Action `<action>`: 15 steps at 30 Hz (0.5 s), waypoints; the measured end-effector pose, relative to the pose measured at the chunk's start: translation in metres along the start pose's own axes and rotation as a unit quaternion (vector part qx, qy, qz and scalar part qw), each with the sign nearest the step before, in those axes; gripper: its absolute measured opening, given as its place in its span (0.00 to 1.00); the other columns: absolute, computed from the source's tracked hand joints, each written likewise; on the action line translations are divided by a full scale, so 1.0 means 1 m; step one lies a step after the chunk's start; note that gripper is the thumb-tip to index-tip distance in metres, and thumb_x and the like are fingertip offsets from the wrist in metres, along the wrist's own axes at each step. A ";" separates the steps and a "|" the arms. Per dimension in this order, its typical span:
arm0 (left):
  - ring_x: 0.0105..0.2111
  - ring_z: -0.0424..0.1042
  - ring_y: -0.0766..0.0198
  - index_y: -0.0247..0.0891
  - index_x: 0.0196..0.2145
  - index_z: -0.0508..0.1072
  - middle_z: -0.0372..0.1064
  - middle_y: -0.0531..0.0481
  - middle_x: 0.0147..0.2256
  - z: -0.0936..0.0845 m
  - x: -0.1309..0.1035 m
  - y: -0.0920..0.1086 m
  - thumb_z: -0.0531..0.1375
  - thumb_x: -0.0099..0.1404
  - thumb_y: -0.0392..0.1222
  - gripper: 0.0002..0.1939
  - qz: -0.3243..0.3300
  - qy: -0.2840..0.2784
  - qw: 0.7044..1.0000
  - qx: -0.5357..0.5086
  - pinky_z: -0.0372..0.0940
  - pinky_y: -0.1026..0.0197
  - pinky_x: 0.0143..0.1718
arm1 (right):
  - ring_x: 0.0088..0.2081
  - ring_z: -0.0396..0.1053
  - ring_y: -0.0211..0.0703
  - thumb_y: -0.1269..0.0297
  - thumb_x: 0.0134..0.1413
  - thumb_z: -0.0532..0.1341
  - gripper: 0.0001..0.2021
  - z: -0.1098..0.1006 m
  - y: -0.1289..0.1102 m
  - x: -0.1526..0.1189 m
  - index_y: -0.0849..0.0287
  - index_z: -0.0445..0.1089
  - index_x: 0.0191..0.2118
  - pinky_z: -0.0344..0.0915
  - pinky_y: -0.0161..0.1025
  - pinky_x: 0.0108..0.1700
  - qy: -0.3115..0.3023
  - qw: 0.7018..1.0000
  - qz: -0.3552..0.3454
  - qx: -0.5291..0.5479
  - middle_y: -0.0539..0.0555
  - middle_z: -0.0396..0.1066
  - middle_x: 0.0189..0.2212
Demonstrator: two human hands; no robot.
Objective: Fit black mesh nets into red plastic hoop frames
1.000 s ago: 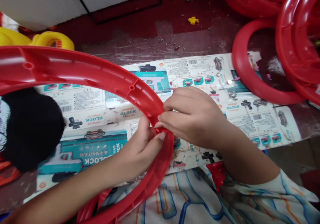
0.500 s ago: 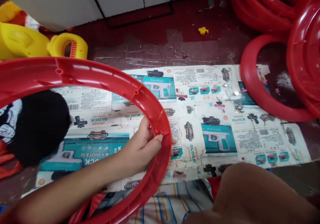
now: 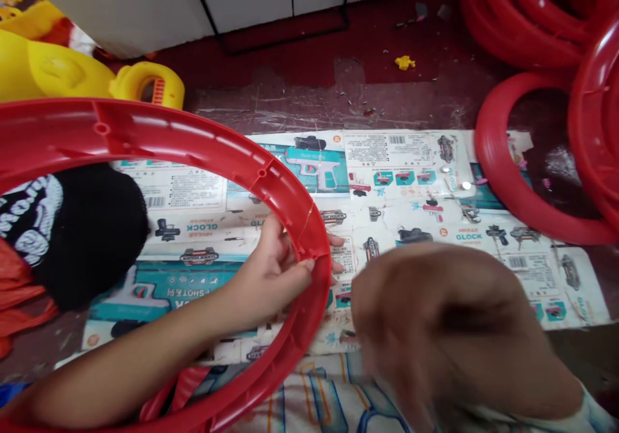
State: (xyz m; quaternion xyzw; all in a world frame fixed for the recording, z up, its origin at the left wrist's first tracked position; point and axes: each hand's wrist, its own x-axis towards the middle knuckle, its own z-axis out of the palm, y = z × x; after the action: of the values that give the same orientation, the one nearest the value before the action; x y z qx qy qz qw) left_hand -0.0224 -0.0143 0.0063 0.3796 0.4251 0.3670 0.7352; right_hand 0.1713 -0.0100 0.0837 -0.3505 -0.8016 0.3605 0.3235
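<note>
My left hand (image 3: 278,262) is closed on the right side of a large red plastic ring (image 3: 184,133), with its thumb on the ribbed channel. Its fingertips show beyond the outer edge. A thin pale line crosses the channel just above the thumb. Right of the ring is my right hand (image 3: 435,330), close to the camera and smeared by motion. It looks curled, but its fingers cannot be made out, nor whether anything is in them. Beneath both hands lies flattened printed cardboard (image 3: 309,188) with toy-gun pictures.
More red rings (image 3: 512,162) lie piled at the right. A black cap (image 3: 104,226) and orange plastic (image 3: 22,297) are at the left. Behind are a yellow toy (image 3: 68,68), a small yellow piece (image 3: 405,62) on the dark red floor and a white cabinet (image 3: 251,0).
My right hand has risen and turned, coming further into view over the cardboard toward the ring. My left hand keeps its hold, and more of its fingertips show. The background has shifted slightly right.
</note>
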 end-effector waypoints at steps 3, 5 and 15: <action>0.30 0.74 0.65 0.46 0.46 0.55 0.72 0.55 0.35 -0.006 0.000 0.002 0.61 0.61 0.35 0.20 0.053 0.016 0.998 0.043 0.70 0.64 0.30 | 0.26 0.69 0.32 0.70 0.63 0.59 0.11 0.011 0.017 0.019 0.60 0.71 0.28 0.64 0.31 0.30 0.009 0.995 0.087 0.045 0.47 0.71 0.24; 0.29 0.73 0.66 0.45 0.44 0.54 0.70 0.55 0.33 -0.008 0.000 0.002 0.61 0.62 0.35 0.19 0.049 0.004 0.998 0.049 0.69 0.65 0.29 | 0.29 0.69 0.34 0.70 0.63 0.58 0.10 0.017 0.028 0.023 0.60 0.73 0.30 0.64 0.32 0.33 0.005 0.992 0.128 -0.009 0.48 0.72 0.25; 0.34 0.73 0.65 0.44 0.51 0.53 0.67 0.49 0.41 -0.004 -0.004 0.005 0.59 0.66 0.38 0.21 -0.033 -0.105 0.994 -0.011 0.72 0.61 0.36 | 0.38 0.69 0.40 0.67 0.49 0.70 0.14 0.030 0.043 0.023 0.55 0.76 0.44 0.67 0.40 0.42 0.084 0.980 0.144 0.110 0.53 0.73 0.39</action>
State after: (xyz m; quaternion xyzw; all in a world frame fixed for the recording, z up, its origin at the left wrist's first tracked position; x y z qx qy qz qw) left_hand -0.0286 -0.0142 0.0109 0.3933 0.3537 0.3056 0.7917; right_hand 0.1498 0.0193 0.0398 -0.4531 -0.6681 0.4587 0.3714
